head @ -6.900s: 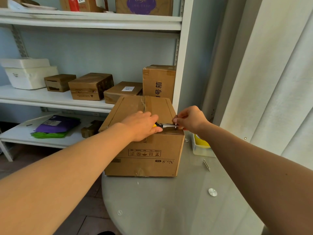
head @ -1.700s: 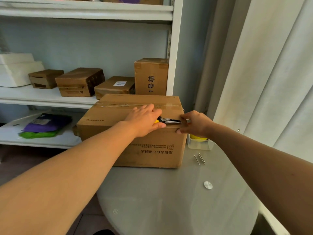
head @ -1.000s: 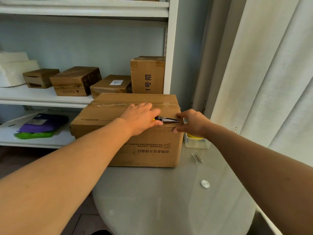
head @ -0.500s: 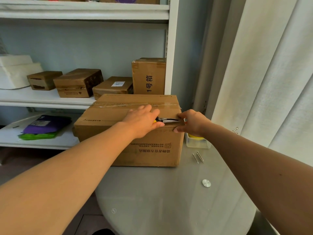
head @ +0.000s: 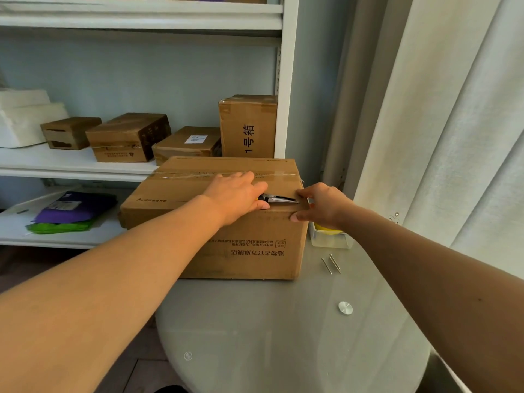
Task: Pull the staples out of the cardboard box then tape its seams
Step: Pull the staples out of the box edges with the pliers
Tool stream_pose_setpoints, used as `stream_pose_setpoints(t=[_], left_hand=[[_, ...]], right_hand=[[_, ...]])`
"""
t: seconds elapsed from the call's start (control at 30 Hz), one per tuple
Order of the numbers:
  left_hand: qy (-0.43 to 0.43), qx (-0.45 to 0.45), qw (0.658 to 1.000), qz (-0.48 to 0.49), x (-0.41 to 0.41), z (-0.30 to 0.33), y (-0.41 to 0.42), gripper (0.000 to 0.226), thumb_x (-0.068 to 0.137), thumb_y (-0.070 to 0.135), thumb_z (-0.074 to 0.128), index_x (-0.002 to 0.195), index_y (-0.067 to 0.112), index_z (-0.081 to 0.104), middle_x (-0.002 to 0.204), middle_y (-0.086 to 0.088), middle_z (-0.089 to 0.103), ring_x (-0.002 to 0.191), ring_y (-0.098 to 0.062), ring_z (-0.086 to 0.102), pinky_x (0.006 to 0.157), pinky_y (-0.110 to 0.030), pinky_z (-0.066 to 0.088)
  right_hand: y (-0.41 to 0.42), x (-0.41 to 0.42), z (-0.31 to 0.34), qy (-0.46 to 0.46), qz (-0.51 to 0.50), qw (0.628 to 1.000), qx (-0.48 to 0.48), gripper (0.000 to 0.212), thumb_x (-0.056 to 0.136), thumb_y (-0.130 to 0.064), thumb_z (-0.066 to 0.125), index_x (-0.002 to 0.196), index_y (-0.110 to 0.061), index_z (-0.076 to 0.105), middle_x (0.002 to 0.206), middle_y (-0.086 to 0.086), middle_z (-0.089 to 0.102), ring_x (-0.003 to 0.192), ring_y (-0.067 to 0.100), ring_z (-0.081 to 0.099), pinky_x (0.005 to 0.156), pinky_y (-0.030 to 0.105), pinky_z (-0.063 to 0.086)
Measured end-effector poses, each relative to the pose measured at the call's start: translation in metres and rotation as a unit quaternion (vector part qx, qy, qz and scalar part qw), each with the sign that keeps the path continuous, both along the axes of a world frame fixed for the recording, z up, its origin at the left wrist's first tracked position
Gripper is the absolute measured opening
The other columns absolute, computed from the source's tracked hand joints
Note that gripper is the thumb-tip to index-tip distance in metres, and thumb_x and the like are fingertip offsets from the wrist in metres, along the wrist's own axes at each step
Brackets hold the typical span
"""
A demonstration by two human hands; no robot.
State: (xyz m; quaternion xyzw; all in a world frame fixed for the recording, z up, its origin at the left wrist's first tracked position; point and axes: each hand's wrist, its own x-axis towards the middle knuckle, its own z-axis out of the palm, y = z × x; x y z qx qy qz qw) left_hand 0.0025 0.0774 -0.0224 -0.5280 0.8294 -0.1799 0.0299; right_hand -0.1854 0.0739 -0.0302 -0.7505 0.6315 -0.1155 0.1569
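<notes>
Gripping 1 pliers (head: 279,198), left hand (head: 236,196); 2 nails (head: 331,263) beside 1 cardboard box (head: 226,236).

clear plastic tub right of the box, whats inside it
Something yellow sits inside the clear tub, showing above its rim. What it is cannot be told: the right hand and wrist cover the top, and the cardboard box hides the tub's left side.
</notes>
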Motion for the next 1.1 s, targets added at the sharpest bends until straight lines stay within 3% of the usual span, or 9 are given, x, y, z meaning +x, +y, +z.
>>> stream_pose_setpoints(t=[0.27, 0.6, 1.1], left_hand=[[-0.027, -0.033, 0.999, -0.013, -0.001, 0.003, -0.004, 0.046, 0.096, 0.051, 0.033, 0.127, 0.018, 0.041, 0.126, -0.010, 0.045, 0.120, -0.026, 0.046, 0.100, -0.050, 0.041], [0.011, -0.030, 0.999, -0.032, -0.003, -0.008, -0.005, 0.046, 0.097, 0.051, 0.030, 0.124, 0.015, 0.040, 0.122, -0.010, 0.043, 0.115, -0.026, 0.046, 0.092, -0.044, 0.046], [0.001, -0.078, 0.994, -0.077, -0.003, -0.010, -0.008, 0.041, 0.099, 0.048, 0.028, 0.119, 0.015, 0.042, 0.116, -0.006, 0.049, 0.108, -0.021, 0.050, 0.080, -0.031, 0.043]], right_hand=[[-0.002, 0.000, 0.000, -0.004, 0.001, 1.000, 0.001, 0.057, 0.086, -0.031, 0.067, 0.137, -0.014, 0.048, 0.125, 0.005, 0.058, 0.112, 0.025, 0.056, 0.093, 0.034, 0.046], [0.001, 0.001, 0.001, -0.008, 0.001, 1.000, 0.005, 0.056, 0.087, -0.028, 0.068, 0.138, -0.014, 0.048, 0.125, 0.005, 0.059, 0.111, 0.025, 0.057, 0.093, 0.035, 0.046], [0.003, 0.000, 0.002, -0.012, 0.004, 1.000, 0.007, 0.056, 0.087, -0.029, 0.066, 0.137, -0.013, 0.048, 0.126, 0.006, 0.058, 0.113, 0.025, 0.056, 0.095, 0.034, 0.045]])
